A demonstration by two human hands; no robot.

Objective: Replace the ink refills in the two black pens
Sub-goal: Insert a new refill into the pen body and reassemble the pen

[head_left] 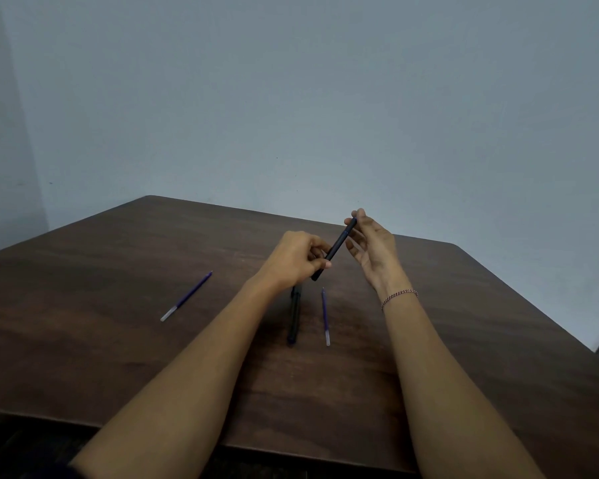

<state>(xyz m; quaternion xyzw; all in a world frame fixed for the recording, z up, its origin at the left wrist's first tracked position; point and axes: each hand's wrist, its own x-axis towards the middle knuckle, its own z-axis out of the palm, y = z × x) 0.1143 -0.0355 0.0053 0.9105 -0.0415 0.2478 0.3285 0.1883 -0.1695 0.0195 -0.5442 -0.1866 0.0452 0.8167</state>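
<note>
The held pen point(336, 247) hangs tilted in the air just above the middle of the frame. The left hand point(296, 254) is curled round its lower part. The right hand point(374, 248) pinches its upper end between thumb and fingertip, the other fingers loose. The second pen point(294, 318) lies on the bench point(118, 357) below the hands. The near refill point(325, 318) lies just beside it on the right, and the far refill point(186, 296) lies well apart at centre left.

The step looks like twisting or pulling the barrel apart, though no seam shows. The right hand's hold is light and sits at the very end, so a hard twist could make the held pen slip and fall onto the things below and set them rolling. If the barrel gives suddenly, a small inner part might spring out and be lost. The two refills look alike, so a spent one could be taken for a fresh one
</note>
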